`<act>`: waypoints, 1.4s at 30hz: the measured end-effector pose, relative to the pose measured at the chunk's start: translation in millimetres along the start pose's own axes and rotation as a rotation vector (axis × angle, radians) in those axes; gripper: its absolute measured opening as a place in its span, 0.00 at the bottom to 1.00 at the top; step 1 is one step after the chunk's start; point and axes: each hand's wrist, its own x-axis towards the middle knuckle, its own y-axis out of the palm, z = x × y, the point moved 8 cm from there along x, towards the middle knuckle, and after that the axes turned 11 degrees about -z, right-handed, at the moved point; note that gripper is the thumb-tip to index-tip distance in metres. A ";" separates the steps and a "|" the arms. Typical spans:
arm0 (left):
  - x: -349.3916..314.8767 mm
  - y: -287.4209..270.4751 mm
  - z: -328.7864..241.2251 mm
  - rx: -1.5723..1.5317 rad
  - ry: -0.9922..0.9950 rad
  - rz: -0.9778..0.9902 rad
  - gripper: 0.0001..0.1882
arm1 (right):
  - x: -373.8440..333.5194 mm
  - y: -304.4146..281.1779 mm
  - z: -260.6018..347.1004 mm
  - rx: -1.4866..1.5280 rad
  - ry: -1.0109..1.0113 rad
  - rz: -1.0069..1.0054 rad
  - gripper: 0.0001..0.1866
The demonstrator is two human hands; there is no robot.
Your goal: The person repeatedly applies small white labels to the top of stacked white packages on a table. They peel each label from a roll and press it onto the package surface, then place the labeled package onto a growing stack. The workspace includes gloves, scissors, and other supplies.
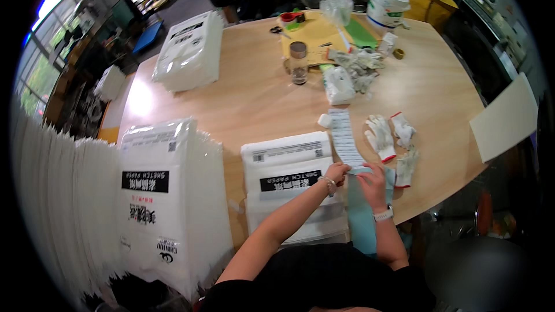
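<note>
Right of frame centre: left hand point(336, 172) and right hand point(373, 185) each had a pinching grip on the lower end of the lined paper strip point(345, 138); light, even tension seemed best against creasing.

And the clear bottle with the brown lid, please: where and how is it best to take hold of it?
Probably around the side of the clear bottle, below its brown lid, coming from the near left: it stands upright and cylindrical, while the white packet and piled gloves crowd its right.
</note>
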 end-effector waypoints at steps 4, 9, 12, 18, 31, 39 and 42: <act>-16.6 -35.4 -26.4 0.274 0.319 -0.082 0.11 | 2.2 -10.8 25.3 0.232 0.080 -0.070 0.06; -85.1 -171.1 -78.8 0.866 1.155 -0.720 0.11 | -5.9 85.0 10.6 0.597 0.554 0.198 0.04; -98.1 -241.5 -77.7 1.156 1.108 -0.918 0.13 | -4.0 162.4 36.5 0.587 0.511 0.403 0.07; -89.7 -259.6 -66.6 1.166 1.083 -0.825 0.14 | -17.1 289.4 48.0 0.507 0.409 0.481 0.07; -69.2 -281.6 -61.8 1.036 0.963 -0.801 0.30 | -15.8 318.4 57.7 0.409 0.416 0.522 0.07; -71.6 -284.0 -67.3 0.960 0.946 -0.737 0.34 | -12.3 327.2 68.1 0.342 0.373 0.526 0.07; -72.6 -283.8 -67.3 0.960 0.939 -0.748 0.34 | -10.2 326.7 71.9 0.324 0.362 0.535 0.07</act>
